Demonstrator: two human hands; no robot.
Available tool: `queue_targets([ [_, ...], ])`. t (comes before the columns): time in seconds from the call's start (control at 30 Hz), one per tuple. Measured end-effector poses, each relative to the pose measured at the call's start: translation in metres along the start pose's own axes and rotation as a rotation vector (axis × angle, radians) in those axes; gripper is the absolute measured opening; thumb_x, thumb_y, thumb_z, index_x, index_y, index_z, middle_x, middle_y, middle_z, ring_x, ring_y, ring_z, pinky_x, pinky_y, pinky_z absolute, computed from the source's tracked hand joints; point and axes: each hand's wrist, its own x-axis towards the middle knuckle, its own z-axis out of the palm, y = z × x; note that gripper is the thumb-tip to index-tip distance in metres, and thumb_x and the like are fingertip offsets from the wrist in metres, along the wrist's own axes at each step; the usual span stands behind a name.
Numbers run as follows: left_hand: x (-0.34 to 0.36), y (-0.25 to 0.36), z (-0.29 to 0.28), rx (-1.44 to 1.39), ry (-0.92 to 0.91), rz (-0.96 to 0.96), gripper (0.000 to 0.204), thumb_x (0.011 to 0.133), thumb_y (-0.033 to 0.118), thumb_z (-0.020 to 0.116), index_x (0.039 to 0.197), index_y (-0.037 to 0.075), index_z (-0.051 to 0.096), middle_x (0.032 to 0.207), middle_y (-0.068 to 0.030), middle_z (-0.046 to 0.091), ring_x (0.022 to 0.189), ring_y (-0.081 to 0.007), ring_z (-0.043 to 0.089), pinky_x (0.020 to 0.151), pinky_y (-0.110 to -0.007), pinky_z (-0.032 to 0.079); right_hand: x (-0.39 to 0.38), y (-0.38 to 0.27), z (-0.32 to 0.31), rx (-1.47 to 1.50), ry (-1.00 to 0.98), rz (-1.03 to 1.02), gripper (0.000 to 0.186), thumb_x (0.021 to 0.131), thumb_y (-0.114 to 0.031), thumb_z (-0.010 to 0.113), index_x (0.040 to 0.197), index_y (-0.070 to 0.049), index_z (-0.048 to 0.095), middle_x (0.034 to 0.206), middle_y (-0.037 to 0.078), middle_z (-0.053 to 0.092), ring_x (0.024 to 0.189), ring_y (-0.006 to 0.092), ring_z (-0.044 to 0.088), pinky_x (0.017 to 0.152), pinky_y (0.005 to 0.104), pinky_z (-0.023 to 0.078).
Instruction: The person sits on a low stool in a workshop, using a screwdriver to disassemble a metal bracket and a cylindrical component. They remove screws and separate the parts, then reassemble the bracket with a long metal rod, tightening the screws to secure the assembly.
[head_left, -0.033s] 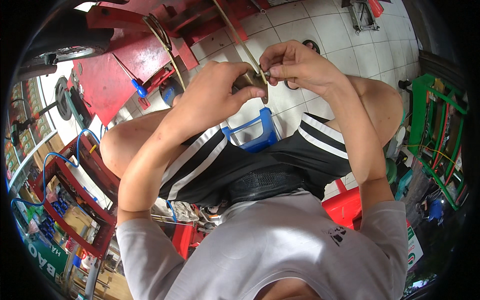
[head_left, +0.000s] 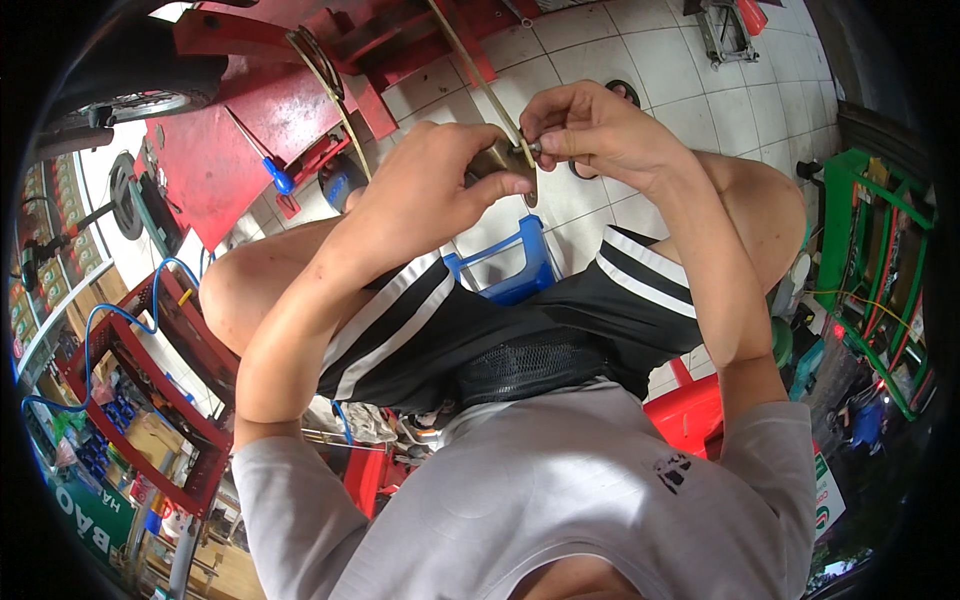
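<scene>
Above my lap, my left hand is closed around a curved, brownish metal piece, with the thumb along its lower side. This piece meets the end of a long, narrow metal bar that runs up past the top edge. My right hand pinches a small bolt-like metal piece at the bar's end, on its right side. Whether that piece passes through the bar is hard to see. A second metal bar slants down to the left of my left hand.
Left of the bars, a screwdriver with a blue handle lies on a red metal platform. Between my knees stands a blue plastic stool. A red tool cart is at the left, a green metal rack at the right.
</scene>
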Motion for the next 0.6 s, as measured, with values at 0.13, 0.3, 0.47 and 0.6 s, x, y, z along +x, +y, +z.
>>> queue_targets([
  [0.13, 0.001, 0.009, -0.003, 0.061, -0.016, -0.108, 0.024, 0.085, 0.02, 0.074, 0.09, -0.003, 0.07, 0.067, -0.0156, 0.066, 0.056, -0.0272, 0.059, 0.057, -0.035, 0.046, -0.002, -0.004, 0.002, 0.018, -0.005, 0.003, 0.019, 0.086, -0.002, 0.07, 0.105, 0.001, 0.069, 0.093, 0.008, 0.07, 0.081, 0.0149, 0.066, 0.079, 0.0281, 0.054],
  [0.3, 0.002, 0.02, -0.004, 0.091, 0.009, -0.155, 0.024, 0.081, 0.02, 0.077, 0.086, -0.002, 0.071, 0.071, -0.0198, 0.068, 0.067, -0.037, 0.067, 0.064, -0.041, 0.053, -0.004, -0.007, 0.004, -0.038, 0.041, 0.018, 0.019, 0.086, -0.002, 0.071, 0.104, 0.002, 0.069, 0.093, 0.009, 0.071, 0.081, 0.0153, 0.065, 0.078, 0.0287, 0.054],
  [0.47, -0.003, 0.025, 0.0, 0.164, 0.065, -0.116, 0.022, 0.082, 0.018, 0.075, 0.084, -0.003, 0.068, 0.074, -0.0215, 0.068, 0.069, -0.0391, 0.066, 0.065, -0.043, 0.053, -0.006, -0.01, 0.008, -0.081, 0.07, -0.008, 0.02, 0.085, -0.001, 0.07, 0.104, 0.004, 0.069, 0.09, 0.01, 0.07, 0.08, 0.0163, 0.065, 0.077, 0.0288, 0.054],
  [0.6, -0.005, 0.023, 0.003, 0.268, 0.061, -0.073, 0.02, 0.085, 0.013, 0.07, 0.085, -0.006, 0.063, 0.074, -0.0232, 0.066, 0.07, -0.0419, 0.065, 0.065, -0.046, 0.052, -0.007, -0.01, 0.01, -0.132, 0.102, -0.045, 0.018, 0.085, 0.001, 0.07, 0.102, 0.005, 0.069, 0.088, 0.011, 0.07, 0.078, 0.0168, 0.066, 0.076, 0.029, 0.055],
])
